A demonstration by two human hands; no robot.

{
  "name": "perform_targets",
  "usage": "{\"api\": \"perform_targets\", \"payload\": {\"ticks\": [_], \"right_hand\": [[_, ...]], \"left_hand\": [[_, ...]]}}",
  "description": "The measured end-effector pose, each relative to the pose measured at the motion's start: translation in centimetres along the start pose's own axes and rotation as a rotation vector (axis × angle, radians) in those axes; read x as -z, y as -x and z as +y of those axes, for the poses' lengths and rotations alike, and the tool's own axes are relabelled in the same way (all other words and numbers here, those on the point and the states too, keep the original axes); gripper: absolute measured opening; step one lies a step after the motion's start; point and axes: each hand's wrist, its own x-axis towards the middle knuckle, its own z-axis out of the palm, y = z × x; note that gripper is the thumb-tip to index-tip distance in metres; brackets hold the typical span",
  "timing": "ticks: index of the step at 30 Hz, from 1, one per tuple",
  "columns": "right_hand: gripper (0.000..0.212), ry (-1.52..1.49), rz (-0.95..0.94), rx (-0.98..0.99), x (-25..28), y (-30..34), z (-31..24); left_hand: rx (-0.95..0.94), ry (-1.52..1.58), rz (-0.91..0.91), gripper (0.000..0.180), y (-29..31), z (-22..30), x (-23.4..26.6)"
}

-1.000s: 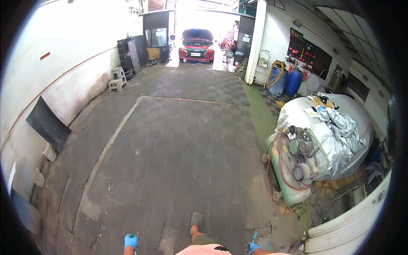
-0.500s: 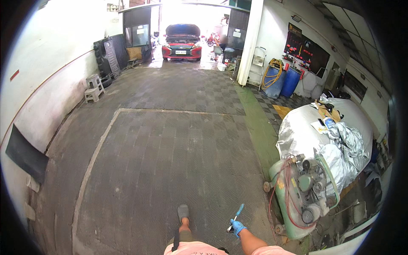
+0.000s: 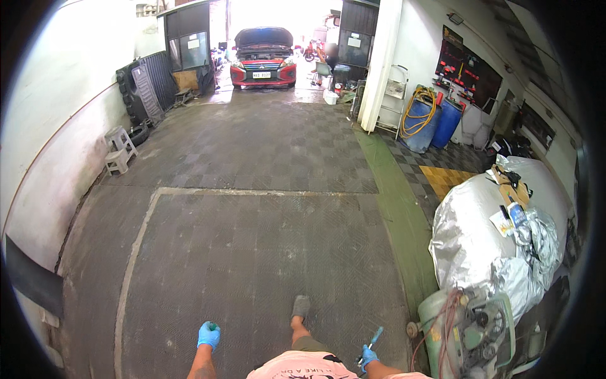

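My right hand (image 3: 369, 356), in a blue glove, is closed around a slim tool (image 3: 377, 335) with a light-blue upper end and a shiny metallic part below the fist. Its exact kind is too small to make out. My left hand (image 3: 208, 336), gloved in blue as well, is held out over the dark floor at lower left. Its fingers are curled on a small dark-green thing (image 3: 213, 326), mostly hidden by the glove. One foot in a grey shoe (image 3: 301, 306) is stepping forward between the hands.
Close on the right stands a green air compressor (image 3: 435, 322) with a red hose, beside a silver-covered vehicle (image 3: 464, 221). Ahead is a red car (image 3: 263, 74), hood raised. Blue drums (image 3: 447, 123) stand at right, grey step stools (image 3: 118, 151) at left; a person sits near the doorway.
My left hand has come into view at lower left. The view has shifted with my walking, and the red car looks slightly nearer. My right hand still holds the slim tool.
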Motion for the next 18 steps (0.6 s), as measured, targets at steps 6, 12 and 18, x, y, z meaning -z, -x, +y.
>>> {"api": "perform_targets", "payload": {"ticks": [6, 12, 18], "right_hand": [[0.044, -0.223, -0.079, 0.014, -8.5, -15.2, -16.4], [0.044, -0.136, -0.172, 0.078, -21.4, -19.7, -43.6], [0.043, -0.146, -0.214, 0.129, -33.1, -28.4, -65.8]], "left_hand": [[0.061, -0.064, 0.155, 0.008, -12.4, 9.5, -7.3], [0.591, -0.199, 0.027, 0.017, -21.2, 9.7, -14.2], [0.406, -0.621, -0.192, 0.021, -39.2, 19.3, -20.1]]}}
